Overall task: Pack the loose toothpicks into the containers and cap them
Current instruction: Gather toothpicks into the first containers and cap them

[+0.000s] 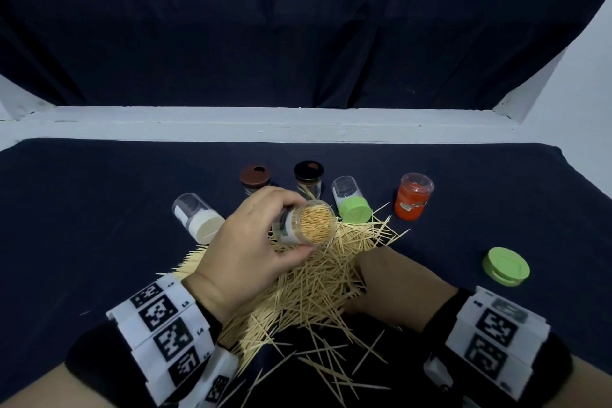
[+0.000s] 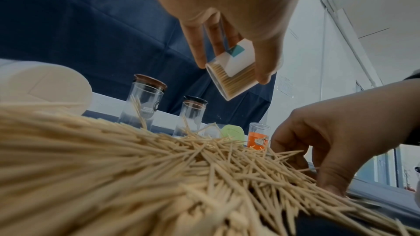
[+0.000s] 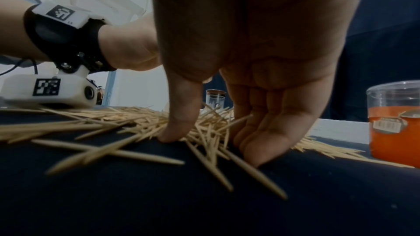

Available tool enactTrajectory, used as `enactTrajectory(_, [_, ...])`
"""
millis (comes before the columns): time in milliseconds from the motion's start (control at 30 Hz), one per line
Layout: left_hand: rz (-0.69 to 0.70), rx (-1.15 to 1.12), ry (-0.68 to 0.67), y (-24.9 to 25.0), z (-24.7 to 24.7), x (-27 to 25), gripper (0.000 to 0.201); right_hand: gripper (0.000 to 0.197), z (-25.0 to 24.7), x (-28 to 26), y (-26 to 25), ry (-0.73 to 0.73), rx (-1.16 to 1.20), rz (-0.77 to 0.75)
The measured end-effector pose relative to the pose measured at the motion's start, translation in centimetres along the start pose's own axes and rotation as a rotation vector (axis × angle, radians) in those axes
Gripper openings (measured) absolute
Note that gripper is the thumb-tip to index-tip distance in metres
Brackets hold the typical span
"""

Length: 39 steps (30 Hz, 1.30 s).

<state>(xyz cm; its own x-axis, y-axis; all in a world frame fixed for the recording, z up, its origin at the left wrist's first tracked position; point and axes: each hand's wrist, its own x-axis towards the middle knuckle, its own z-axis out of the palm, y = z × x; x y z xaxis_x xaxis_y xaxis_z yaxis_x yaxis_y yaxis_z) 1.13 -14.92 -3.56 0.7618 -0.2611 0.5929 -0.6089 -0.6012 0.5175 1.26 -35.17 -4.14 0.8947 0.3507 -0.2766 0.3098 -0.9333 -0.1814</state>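
A big heap of loose toothpicks [image 1: 314,285] lies on the dark cloth in front of me. My left hand [image 1: 298,227] grips a clear container [image 1: 317,221] packed with toothpicks, held above the heap and tilted with its open mouth towards me; it shows in the left wrist view too [image 2: 229,76]. My right hand [image 3: 209,148] reaches down into the right side of the heap. Its thumb [image 3: 177,123] and fingers [image 3: 261,137] touch the cloth with a bunch of toothpicks between them. A loose green cap [image 1: 505,266] lies to the right.
Behind the heap lie a white-capped container [image 1: 198,217] and a green-capped one [image 1: 351,199]. A brown-lidded jar [image 1: 254,177] and a black-lidded jar [image 1: 308,174] stand behind those. An orange container [image 1: 413,197] stands at the right. A white ledge [image 1: 298,124] borders the cloth's far edge.
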Motion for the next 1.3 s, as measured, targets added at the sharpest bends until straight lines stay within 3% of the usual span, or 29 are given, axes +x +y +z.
enactTrajectory(67, [-0.006,0.000,0.000,0.0,0.0,0.0,0.044,0.027,0.0,0.4,0.4,0.025,0.046,-0.006])
enactTrajectory(500, [-0.063,0.037,-0.009,0.1,-0.2,0.1,0.046,0.016,-0.9,0.4,2.5,-0.014,0.026,-0.059])
enactTrajectory(600, [-0.055,0.053,-0.013,0.1,-0.1,0.2,0.045,0.026,-1.6,0.0,2.7,0.004,0.048,-0.053])
enactTrajectory(700, [-0.062,0.068,-0.025,0.2,0.1,0.2,0.045,0.017,-2.0,-0.1,3.0,0.057,0.067,-0.039])
enactTrajectory(1067, [-0.128,0.153,-0.001,0.4,0.2,0.3,0.048,0.027,-6.3,-1.2,0.8,0.350,0.199,-0.133])
enactTrajectory(1300, [-0.155,0.138,0.005,0.5,-0.1,0.2,0.047,0.028,-5.5,-0.8,-0.9,0.363,0.007,-0.193])
